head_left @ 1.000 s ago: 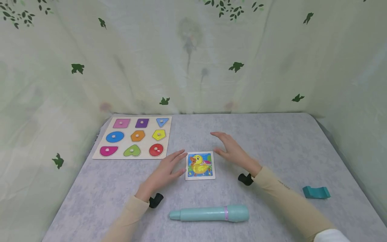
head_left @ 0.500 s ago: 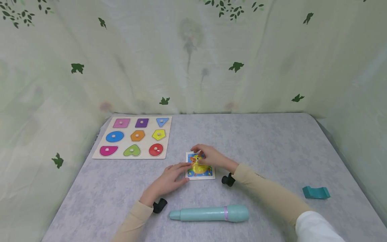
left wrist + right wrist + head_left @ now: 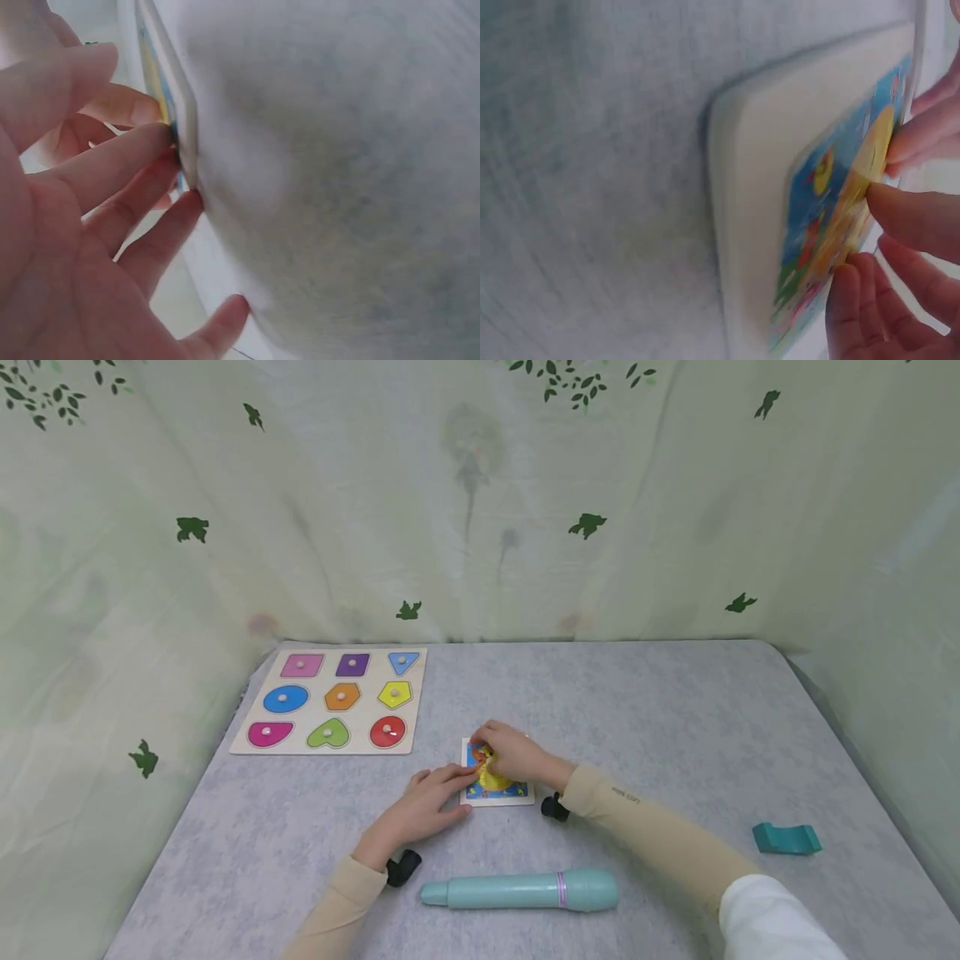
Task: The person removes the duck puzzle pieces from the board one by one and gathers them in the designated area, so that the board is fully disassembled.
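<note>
A small square puzzle [image 3: 495, 792] with a yellow duck on blue and a pale raised border lies flat mid-table. My left hand [image 3: 420, 802] comes from its left side, fairly straight fingertips resting on the picture and the near left edge. Over the upper part of the duck, my right hand [image 3: 521, 756] has bent fingers. In the right wrist view, its thumb and fingertips pinch at the face of the puzzle [image 3: 810, 202], a short gap between them. The left wrist view gives the thin side of the puzzle [image 3: 187, 127] with fingers at it. My right hand hides the duck's head partly.
A shape board [image 3: 408, 714] with coloured knobbed pieces lies at the back left. In front of the puzzle is a teal microphone-like tube [image 3: 502, 891]. A curved teal block [image 3: 786, 839] sits at the right. Patterned cloth [image 3: 480, 527] hangs behind the table.
My right hand has come left and down from beside the puzzle onto its picture. My left fingertips have moved slightly nearer and onto its left part. The puzzle stays in place.
</note>
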The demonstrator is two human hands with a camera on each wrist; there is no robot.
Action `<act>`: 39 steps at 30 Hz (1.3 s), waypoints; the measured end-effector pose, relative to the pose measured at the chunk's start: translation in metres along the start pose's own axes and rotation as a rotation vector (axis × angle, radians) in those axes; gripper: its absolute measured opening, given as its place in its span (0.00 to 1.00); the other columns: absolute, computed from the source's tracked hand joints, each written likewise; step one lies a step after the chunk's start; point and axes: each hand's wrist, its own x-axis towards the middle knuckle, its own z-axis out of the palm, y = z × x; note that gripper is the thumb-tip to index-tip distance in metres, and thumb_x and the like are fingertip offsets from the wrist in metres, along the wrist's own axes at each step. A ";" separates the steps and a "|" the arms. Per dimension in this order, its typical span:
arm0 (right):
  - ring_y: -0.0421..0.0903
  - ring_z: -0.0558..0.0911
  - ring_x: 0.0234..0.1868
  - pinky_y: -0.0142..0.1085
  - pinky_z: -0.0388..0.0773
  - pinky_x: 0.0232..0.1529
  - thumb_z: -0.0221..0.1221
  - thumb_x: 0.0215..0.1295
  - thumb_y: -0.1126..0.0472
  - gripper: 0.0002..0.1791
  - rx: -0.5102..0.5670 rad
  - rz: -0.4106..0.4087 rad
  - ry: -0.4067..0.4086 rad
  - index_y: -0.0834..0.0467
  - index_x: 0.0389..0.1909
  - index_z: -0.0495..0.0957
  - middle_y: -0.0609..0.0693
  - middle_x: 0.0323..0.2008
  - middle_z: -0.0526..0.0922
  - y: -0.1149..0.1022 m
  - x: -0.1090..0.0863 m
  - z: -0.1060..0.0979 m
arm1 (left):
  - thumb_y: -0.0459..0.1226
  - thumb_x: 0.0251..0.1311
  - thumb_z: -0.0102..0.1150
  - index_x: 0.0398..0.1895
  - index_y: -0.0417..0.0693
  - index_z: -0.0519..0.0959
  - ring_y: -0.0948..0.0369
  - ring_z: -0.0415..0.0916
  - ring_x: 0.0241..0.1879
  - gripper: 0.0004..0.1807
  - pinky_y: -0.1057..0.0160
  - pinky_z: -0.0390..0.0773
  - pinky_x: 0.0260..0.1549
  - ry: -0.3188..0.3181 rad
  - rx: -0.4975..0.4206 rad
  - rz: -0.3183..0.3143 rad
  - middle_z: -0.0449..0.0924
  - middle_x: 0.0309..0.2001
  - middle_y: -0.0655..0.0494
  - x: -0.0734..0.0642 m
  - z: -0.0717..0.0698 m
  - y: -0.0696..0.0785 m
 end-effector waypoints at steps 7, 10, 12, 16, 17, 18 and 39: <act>0.46 0.75 0.44 0.38 0.74 0.46 0.62 0.54 0.75 0.22 -0.035 -0.019 0.021 0.62 0.52 0.76 0.53 0.46 0.75 -0.003 0.000 0.002 | 0.42 0.66 0.55 0.66 0.41 0.69 0.51 0.62 0.64 0.27 0.37 0.51 0.61 -0.019 -0.009 -0.032 0.67 0.64 0.46 0.001 -0.001 0.003; 0.44 0.73 0.39 0.35 0.73 0.41 0.63 0.51 0.76 0.25 0.050 -0.003 0.027 0.62 0.52 0.76 0.53 0.44 0.74 0.003 0.004 0.002 | 0.42 0.66 0.55 0.66 0.42 0.69 0.51 0.62 0.64 0.26 0.36 0.51 0.60 -0.024 -0.009 -0.042 0.67 0.64 0.47 0.003 -0.001 0.003; 0.43 0.71 0.35 0.33 0.71 0.38 0.63 0.49 0.77 0.26 0.117 0.013 0.024 0.62 0.52 0.76 0.52 0.42 0.73 0.007 0.008 0.002 | 0.42 0.66 0.55 0.66 0.42 0.70 0.52 0.63 0.64 0.26 0.36 0.51 0.60 -0.029 -0.007 -0.047 0.67 0.63 0.47 0.004 -0.001 0.003; 0.43 0.69 0.32 0.31 0.69 0.34 0.61 0.48 0.79 0.28 0.238 0.030 0.007 0.62 0.54 0.75 0.52 0.39 0.70 0.011 0.010 0.000 | 0.41 0.66 0.55 0.66 0.42 0.70 0.52 0.63 0.64 0.26 0.35 0.51 0.60 -0.038 -0.012 -0.057 0.68 0.63 0.47 0.005 -0.002 0.003; 0.43 0.69 0.32 0.31 0.69 0.34 0.60 0.48 0.80 0.29 0.260 0.032 0.004 0.62 0.54 0.75 0.53 0.40 0.70 0.011 0.010 -0.001 | 0.41 0.66 0.55 0.66 0.42 0.70 0.51 0.63 0.64 0.26 0.35 0.50 0.60 -0.040 -0.016 -0.060 0.67 0.63 0.47 0.005 -0.003 0.003; 0.43 0.70 0.32 0.31 0.70 0.34 0.60 0.49 0.80 0.28 0.274 0.033 0.002 0.62 0.55 0.76 0.53 0.40 0.69 0.011 0.010 -0.001 | 0.41 0.67 0.55 0.66 0.42 0.70 0.51 0.63 0.64 0.26 0.35 0.50 0.60 -0.043 -0.018 -0.063 0.67 0.63 0.47 0.005 -0.003 0.003; 0.45 0.75 0.31 0.35 0.72 0.34 0.56 0.66 0.68 0.09 0.397 0.105 0.186 0.58 0.44 0.80 0.49 0.32 0.78 0.023 0.001 -0.011 | 0.39 0.66 0.55 0.65 0.39 0.70 0.49 0.64 0.63 0.25 0.34 0.50 0.60 -0.058 -0.048 -0.070 0.68 0.63 0.45 0.006 -0.004 0.004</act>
